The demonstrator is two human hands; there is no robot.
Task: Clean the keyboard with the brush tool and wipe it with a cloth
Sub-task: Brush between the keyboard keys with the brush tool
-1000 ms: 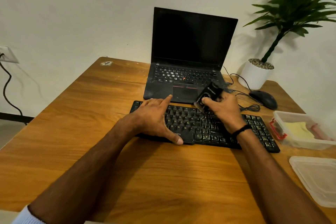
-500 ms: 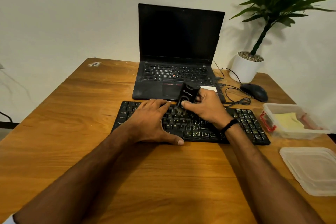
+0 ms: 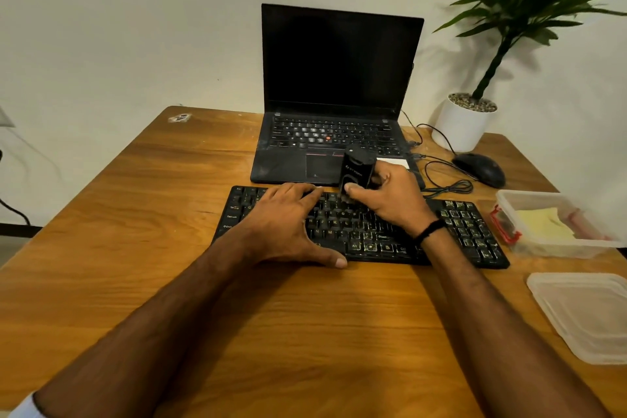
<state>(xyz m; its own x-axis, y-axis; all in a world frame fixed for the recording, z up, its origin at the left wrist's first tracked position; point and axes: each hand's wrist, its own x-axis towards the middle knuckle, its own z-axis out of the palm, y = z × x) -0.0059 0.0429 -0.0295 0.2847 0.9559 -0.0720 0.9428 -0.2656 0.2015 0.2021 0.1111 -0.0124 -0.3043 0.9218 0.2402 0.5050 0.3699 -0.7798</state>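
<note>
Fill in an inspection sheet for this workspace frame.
Surface: wooden table, worn sticker at far left corner.
Job's things: keyboard; brush on its upper rows; cloth in open box.
Clutter: laptop, mouse, lid, potted plant.
Hands: left hand flat on keyboard; right hand grips brush.
Cables: coil beside mouse; another cable by left wall.
Surroundings: plain wall.

right wrist: 1 black band | left arm: white sleeve edge
</note>
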